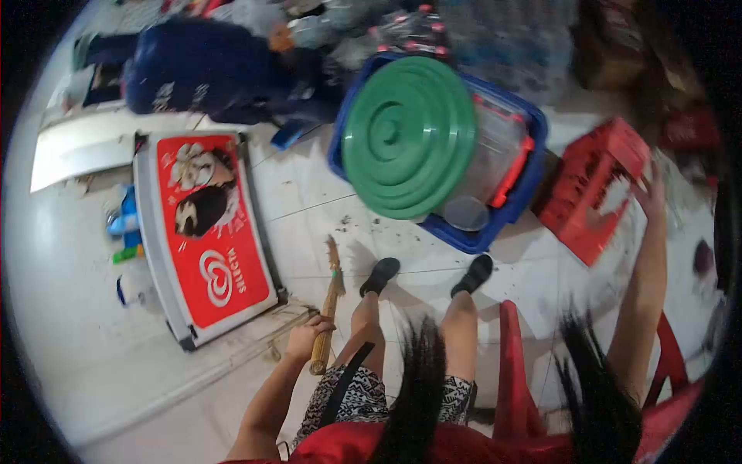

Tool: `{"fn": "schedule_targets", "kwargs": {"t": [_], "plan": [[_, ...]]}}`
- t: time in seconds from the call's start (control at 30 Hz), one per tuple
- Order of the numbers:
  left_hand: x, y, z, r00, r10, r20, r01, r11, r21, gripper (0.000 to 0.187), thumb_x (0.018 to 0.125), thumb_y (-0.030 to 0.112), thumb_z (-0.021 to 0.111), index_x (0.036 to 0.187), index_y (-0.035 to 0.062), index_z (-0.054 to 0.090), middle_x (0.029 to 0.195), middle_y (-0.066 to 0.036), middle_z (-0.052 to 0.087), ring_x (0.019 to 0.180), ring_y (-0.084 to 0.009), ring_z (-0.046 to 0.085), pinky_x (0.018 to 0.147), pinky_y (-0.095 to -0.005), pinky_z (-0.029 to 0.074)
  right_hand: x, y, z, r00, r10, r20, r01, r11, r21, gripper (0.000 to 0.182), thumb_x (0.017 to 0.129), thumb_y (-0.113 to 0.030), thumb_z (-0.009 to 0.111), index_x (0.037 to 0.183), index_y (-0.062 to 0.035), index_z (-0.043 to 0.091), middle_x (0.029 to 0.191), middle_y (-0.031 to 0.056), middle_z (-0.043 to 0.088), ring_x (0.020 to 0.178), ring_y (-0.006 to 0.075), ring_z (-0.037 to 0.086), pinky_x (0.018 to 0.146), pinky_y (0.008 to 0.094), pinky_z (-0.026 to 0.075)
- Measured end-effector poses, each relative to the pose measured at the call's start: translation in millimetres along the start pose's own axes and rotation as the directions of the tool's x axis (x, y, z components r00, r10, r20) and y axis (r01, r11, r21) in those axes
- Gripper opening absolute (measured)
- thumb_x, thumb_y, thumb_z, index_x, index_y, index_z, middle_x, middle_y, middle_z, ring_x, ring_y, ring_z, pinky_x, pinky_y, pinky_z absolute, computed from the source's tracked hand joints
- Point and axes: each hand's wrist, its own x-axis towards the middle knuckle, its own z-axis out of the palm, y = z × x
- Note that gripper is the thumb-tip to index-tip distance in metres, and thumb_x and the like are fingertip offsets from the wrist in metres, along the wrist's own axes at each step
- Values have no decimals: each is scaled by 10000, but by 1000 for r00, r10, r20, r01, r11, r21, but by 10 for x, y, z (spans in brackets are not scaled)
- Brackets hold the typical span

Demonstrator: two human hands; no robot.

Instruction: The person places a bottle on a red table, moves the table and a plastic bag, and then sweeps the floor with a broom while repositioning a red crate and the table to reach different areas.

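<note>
My left hand [309,337] is closed round the handle of a short broom [325,325], whose bristle end points away over the floor tiles. At the right, my right hand [649,189] reaches to the edge of a red box [591,193] with an opening in its side; whether the fingers grip it is hard to tell. Left of this box is a blue bin [535,131] holding clear plastic containers [491,147], with a round green lid [417,139] lying over its left part. Dark bits of debris [345,220] are scattered on the floor near the bin.
A red Selecta freezer panel [212,224] stands at the left. Blue bags [201,69], wrapped bottles [502,39] and brown boxes [610,46] line the back. A red chair [514,371] is near my legs at the lower right.
</note>
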Motion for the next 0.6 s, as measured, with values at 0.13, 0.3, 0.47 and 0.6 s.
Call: {"fn": "schedule_targets", "kwargs": {"t": [0.13, 0.3, 0.47, 0.6], "plan": [[250, 266, -196, 986, 165, -17, -165, 986, -7, 189, 603, 135, 523, 784, 180, 558, 852, 0, 522, 740, -208, 530, 614, -305, 434, -77, -768, 188, 791, 606, 78, -592, 729, 343, 630, 704, -488, 431, 1212, -203, 192, 1233, 63, 199, 979, 268, 371, 722, 345, 360], [449, 572, -613, 938, 343, 57, -337, 937, -86, 196, 584, 127, 539, 771, 182, 564, 843, -5, 528, 731, -199, 538, 592, -298, 442, -594, -1399, 370, 756, 560, -339, -498, 828, 257, 694, 696, -420, 490, 1221, -90, 178, 1180, 149, 317, 1050, 279, 338, 795, 381, 330], [591, 912, -1000, 865, 475, 160, -464, 880, -103, 173, 610, 106, 507, 772, 129, 564, 839, -14, 535, 721, -201, 541, 614, -282, 445, -2139, -1449, 722, 616, 497, -611, -398, 866, 304, 378, 748, -260, 474, 1018, 4, 470, 1045, 143, 467, 985, 194, 424, 825, 268, 308], [757, 439, -962, 743, 668, 37, -668, 744, -17, 143, 667, 105, 476, 783, 111, 559, 839, -11, 537, 725, -176, 538, 623, -258, 429, -3751, -1594, 1398, 595, 693, -407, -670, 707, 226, 337, 666, -235, 563, 917, -13, 538, 824, 102, 574, 749, 154, 541, 665, 260, 403]]}}
